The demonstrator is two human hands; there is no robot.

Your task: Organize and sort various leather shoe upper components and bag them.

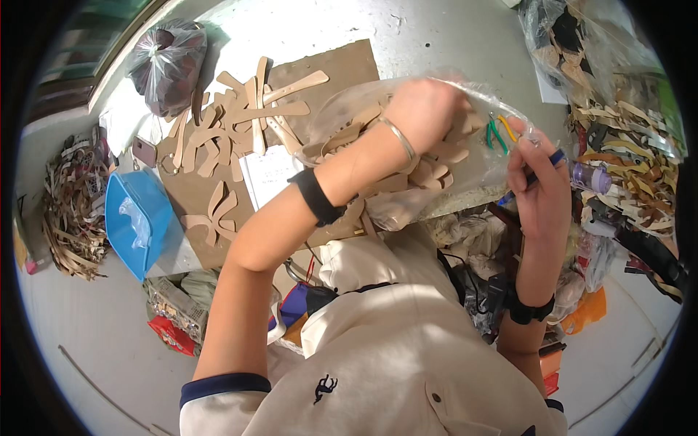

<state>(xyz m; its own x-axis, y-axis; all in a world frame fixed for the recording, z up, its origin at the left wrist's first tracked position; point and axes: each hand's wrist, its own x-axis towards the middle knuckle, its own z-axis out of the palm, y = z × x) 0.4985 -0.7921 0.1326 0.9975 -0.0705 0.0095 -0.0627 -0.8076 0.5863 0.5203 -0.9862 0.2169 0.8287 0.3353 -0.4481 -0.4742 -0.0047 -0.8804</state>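
A large clear plastic bag [407, 214] lies across the table in front of me, holding tan, flat strap-shaped pieces [429, 174]. My left hand [429, 109] is over the bag's far side, fingers curled; their tips and whatever they hold are hidden. My right hand [542, 171] is to the right, its thumb and finger pinching the bag's rim. A blue pen [531, 177] is also held in that hand, lying across the palm. Green-handled and yellow-handled pliers [497, 135] appear between the hands, next to the bag.
More tan pieces [240, 116] are piled on a brown board [349, 65] at left, near a white paper [269, 174]. A blue bin [138, 221], a phone [144, 152] and a tied bag [167, 65] stand further left. Scrap strips [632, 160] heap at the right.
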